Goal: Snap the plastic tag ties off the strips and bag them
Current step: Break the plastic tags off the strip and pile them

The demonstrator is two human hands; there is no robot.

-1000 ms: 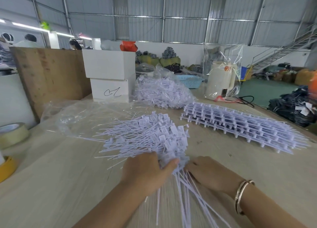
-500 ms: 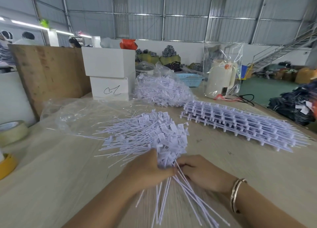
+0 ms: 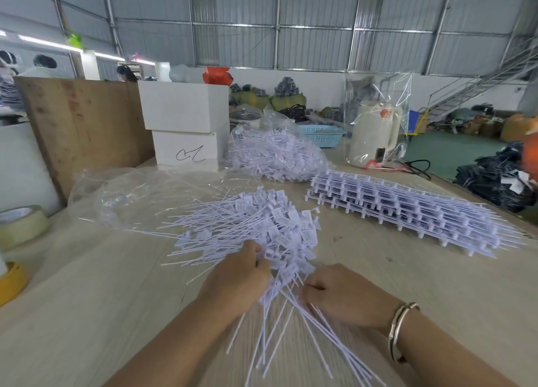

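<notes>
A loose heap of white plastic tag ties (image 3: 262, 226) lies on the wooden table (image 3: 87, 313) in front of me. My left hand (image 3: 237, 279) grips a bunch of ties at the heap's near edge, fingers curled round them. My right hand (image 3: 346, 296), with a bracelet on the wrist, holds the long tails of the same bunch, which fan out toward me. A stack of unsnapped tie strips (image 3: 407, 209) lies to the right. A clear bag filled with ties (image 3: 276, 156) sits further back. An empty clear bag (image 3: 139, 197) lies flat left of the heap.
Two stacked white boxes (image 3: 186, 124) and a plywood board (image 3: 81, 124) stand at the back left. Tape rolls (image 3: 20, 226) sit at the left edge. A cream kettle in clear wrap (image 3: 375, 133) and a blue basket (image 3: 323, 133) stand behind.
Both hands have drawn a bunch of ties together out of the heap; the tails now fan out between my wrists toward me. The left hand shifted slightly left and closed tighter.
</notes>
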